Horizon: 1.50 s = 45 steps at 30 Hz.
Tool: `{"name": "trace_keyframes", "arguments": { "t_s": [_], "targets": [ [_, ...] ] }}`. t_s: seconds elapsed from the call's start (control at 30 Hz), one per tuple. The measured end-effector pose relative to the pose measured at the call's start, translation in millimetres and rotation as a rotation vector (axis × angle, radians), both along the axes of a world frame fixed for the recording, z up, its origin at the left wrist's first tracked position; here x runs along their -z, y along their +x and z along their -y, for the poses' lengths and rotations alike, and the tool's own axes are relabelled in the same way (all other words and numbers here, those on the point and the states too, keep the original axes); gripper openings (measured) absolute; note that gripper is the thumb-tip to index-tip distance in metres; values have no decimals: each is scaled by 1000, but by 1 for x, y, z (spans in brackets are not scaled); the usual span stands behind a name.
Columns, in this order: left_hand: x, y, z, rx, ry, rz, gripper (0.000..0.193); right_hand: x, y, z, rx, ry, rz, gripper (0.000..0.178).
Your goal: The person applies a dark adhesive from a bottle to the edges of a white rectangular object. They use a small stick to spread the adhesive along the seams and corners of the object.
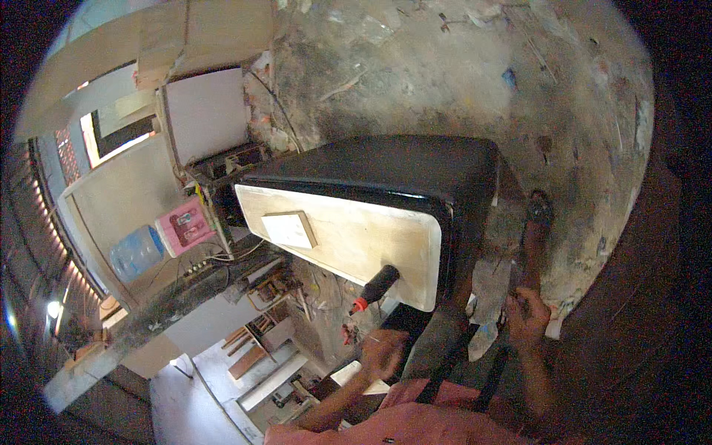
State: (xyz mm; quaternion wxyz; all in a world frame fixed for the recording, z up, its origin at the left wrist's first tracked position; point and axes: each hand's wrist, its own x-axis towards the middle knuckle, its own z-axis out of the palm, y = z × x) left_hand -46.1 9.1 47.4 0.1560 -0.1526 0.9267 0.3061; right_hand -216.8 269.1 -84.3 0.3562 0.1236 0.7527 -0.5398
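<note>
A large black padded piece [386, 165] lies in front of me, its pale board face [348, 241] framed by a white border. A small pale block [289, 230] rests on the board. From the board's near end stands a black bottle-like cylinder [382, 283] with a red collar. My left hand [384, 354] is just below this cylinder, apart from it, fingers curled in; a thin light line shows at the fingertips. To the right of the padded piece, my right hand [526, 317] has its fingers pinched together. Whatever either hand holds is too small to make out.
At left, a blue-tinted water jug [136, 254] and a pink box [184, 226] sit near a pale panel [206, 115]. Cables [276, 104] run by the wall. Scraps litter the stained floor [415, 67]. Wooden pieces [248, 356] lie at lower left.
</note>
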Motion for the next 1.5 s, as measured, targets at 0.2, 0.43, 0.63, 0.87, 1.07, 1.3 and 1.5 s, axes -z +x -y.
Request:
{"name": "trace_keyframes", "arguments": {
  "t_s": [0.2,0.43,0.63,0.87,1.07,1.3,1.5],
  "targets": [
    [21,-93,149,22,-369,-374,12,4,-9,46,-40,-109,-176,29],
    [68,-212,183,245,-244,-365,9,2,-27,88,-78,-165,-392,28],
    [86,-185,186,365,-204,-282,18,2,-9,104,-122,-90,-453,23],
    [94,-171,191,554,-439,-387,29,5,3,127,-23,-103,-482,21],
    [99,-167,189,514,-397,-445,32,-3,-2,132,-79,-70,-424,17],
    [103,-168,190,484,-342,-456,34,-8,-6,137,-76,-81,-274,15],
    [103,-168,190,477,-339,-458,34,-13,-1,134,-103,-60,-370,12]
  ]
}}
